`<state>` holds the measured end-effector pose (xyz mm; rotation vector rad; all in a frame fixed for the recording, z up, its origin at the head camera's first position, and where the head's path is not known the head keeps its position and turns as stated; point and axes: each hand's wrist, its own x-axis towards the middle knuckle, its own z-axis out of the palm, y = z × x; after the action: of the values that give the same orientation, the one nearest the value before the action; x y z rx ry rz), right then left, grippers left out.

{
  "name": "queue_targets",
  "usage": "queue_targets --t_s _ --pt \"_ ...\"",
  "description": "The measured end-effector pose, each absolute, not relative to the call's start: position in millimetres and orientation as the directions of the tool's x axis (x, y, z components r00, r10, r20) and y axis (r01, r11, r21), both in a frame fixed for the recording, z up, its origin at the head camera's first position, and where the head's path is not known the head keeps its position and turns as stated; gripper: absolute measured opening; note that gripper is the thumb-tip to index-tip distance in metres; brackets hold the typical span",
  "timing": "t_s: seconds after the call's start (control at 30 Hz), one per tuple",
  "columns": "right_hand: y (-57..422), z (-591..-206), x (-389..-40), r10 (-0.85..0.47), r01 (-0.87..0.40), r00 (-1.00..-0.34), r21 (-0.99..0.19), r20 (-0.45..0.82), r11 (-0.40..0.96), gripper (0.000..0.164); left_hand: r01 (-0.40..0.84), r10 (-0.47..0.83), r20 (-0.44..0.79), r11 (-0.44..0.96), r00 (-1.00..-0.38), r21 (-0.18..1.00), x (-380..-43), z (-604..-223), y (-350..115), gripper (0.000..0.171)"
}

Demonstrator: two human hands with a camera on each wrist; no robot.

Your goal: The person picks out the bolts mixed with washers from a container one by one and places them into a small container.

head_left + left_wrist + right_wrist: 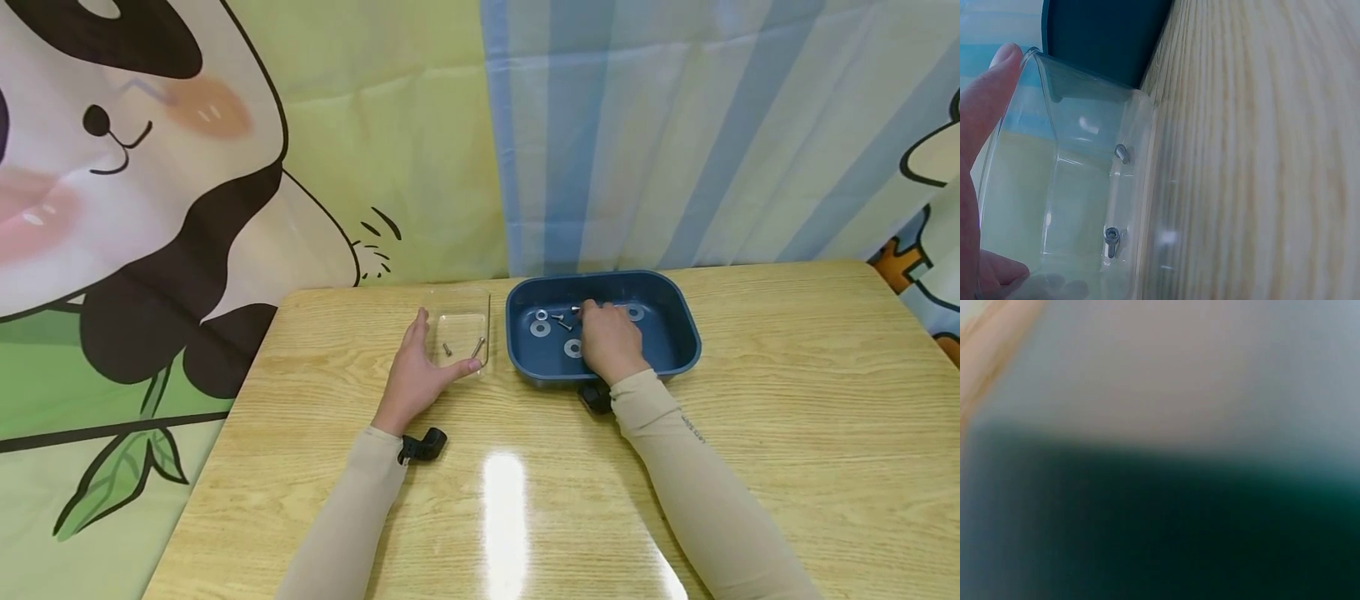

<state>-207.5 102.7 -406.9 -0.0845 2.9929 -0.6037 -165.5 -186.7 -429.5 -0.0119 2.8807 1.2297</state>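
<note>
On the table, my left hand point(418, 375) holds a clear plastic box point(457, 304), thumb at its near right corner and fingers along its left side. Inside lie two metal screws, one screw point(447, 349) at the left and a longer screw point(478, 347) at the right. The left wrist view shows the thumb point(999, 84) over the rim. My right hand point(613, 340) reaches into a dark blue tray point(678, 333), its fingers bent downward, pinching a small screw point(576, 309) whose end shows at the fingertips. The right wrist view is too blurred to show the grip.
Flat washers, among them one washer point(540, 328) and another washer point(573, 348), lie in the tray beside loose screws point(564, 325). The tray stands just right of the clear box. Behind the wooden table point(795, 375) hangs a printed curtain point(420, 150).
</note>
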Motion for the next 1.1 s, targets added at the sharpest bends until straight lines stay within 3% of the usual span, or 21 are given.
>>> queue_targets --t_s 0.63,1.1 --pt "103.2 -405.4 -207.2 -0.049 -0.001 -0.992 -0.393 -0.113 0.920 0.032 -0.014 -0.002 -0.017 0.689 -1.000 0.724 -163.7 -431.3 -187.0 0.134" --pt "102.4 -403.3 -205.3 -0.037 -0.021 -0.999 -0.436 -0.029 0.900 0.033 -0.018 -0.009 -0.016 0.693 -1.000 0.721 -163.7 -432.2 -187.9 0.133"
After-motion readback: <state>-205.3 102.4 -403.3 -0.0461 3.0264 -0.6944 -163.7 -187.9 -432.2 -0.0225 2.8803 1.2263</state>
